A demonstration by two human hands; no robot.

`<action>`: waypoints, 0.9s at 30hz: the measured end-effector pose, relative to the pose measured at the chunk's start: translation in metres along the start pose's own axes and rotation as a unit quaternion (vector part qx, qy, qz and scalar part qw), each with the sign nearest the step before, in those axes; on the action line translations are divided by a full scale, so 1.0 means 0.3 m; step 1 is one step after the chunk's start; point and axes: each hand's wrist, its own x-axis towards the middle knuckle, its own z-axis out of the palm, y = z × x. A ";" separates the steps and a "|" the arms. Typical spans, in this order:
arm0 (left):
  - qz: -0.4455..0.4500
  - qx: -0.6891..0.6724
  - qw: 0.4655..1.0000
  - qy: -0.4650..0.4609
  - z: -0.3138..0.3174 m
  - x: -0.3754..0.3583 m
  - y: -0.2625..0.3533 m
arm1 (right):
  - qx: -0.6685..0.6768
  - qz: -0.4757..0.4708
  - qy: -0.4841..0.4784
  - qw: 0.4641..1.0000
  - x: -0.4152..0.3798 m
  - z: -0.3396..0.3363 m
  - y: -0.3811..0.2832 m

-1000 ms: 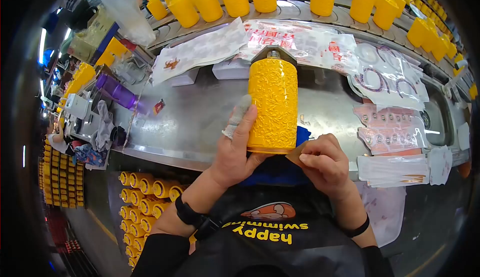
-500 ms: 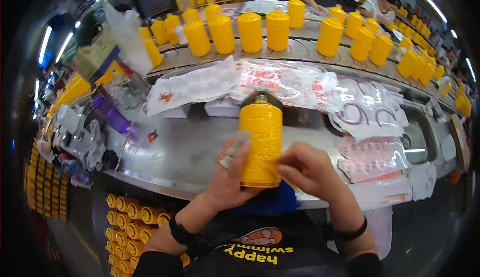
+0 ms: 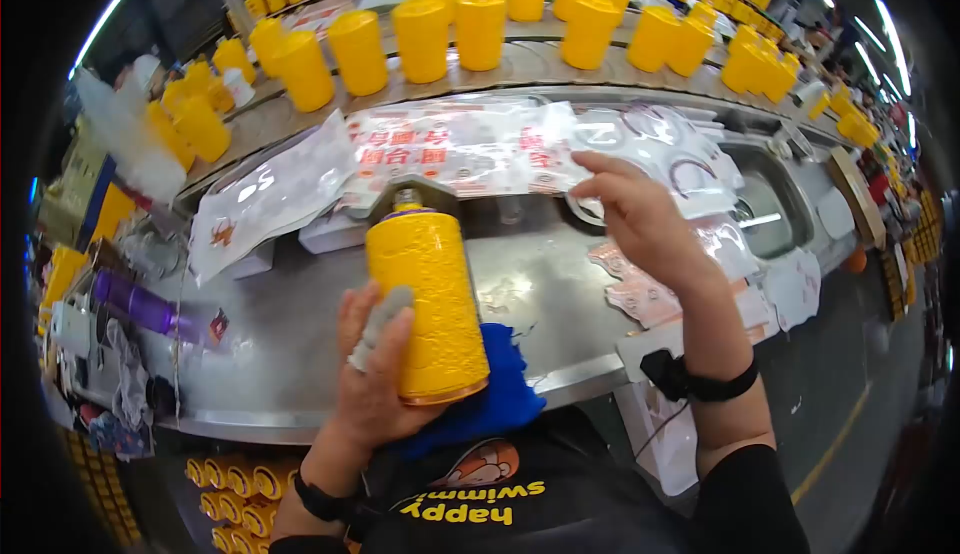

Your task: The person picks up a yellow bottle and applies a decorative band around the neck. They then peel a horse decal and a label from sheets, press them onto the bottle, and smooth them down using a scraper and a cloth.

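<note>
A yellow bottle [image 3: 428,304] with a rough, wrinkled surface and a metal neck leans slightly to the left, its neck by a dark angular holder. My left hand [image 3: 375,364] is wrapped round its lower left side, with grey covering on a finger. Off to the right, my right hand [image 3: 635,209] is raised over the edge of the clear printed sheets [image 3: 660,144], fingers apart and holding nothing. A blue cloth [image 3: 505,379] lies under and beside the bottle's base. Sheets with red print [image 3: 430,149] lie behind the bottle.
Several yellow bottles [image 3: 420,39] stand along a curved conveyor [image 3: 540,59] at the back. A sink [image 3: 775,204] is at the right, a purple bottle [image 3: 140,302] at the left. More yellow pieces [image 3: 235,482] sit below the metal table [image 3: 265,354]. Co-workers are partly visible beyond the conveyor.
My right hand has left the bottle's side and moved up and right, its fingers opening. The view has turned, and the bottle, still in my left hand, now appears further left and more tilted.
</note>
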 end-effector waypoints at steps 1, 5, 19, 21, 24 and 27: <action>0.003 -0.010 1.000 0.002 0.001 -0.003 -0.003 | -0.021 -0.009 -0.033 0.999 0.061 0.002 0.025; -0.005 -0.057 0.998 -0.002 -0.001 -0.015 -0.018 | -0.123 -0.039 -0.178 0.976 0.369 0.150 0.092; -0.086 -0.173 0.980 -0.037 -0.119 -0.112 -0.168 | -0.200 -0.074 -0.225 0.951 0.484 0.312 0.207; -0.087 -0.168 0.981 -0.034 -0.122 -0.113 -0.181 | -0.274 0.003 -0.267 0.924 0.499 0.282 0.186; -0.092 -0.162 0.982 -0.028 -0.119 -0.123 -0.185 | -0.318 0.012 -0.282 0.905 0.521 0.260 0.222; -0.094 -0.154 0.983 -0.019 -0.121 -0.124 -0.188 | -0.258 -0.035 -0.279 0.924 0.526 0.267 0.260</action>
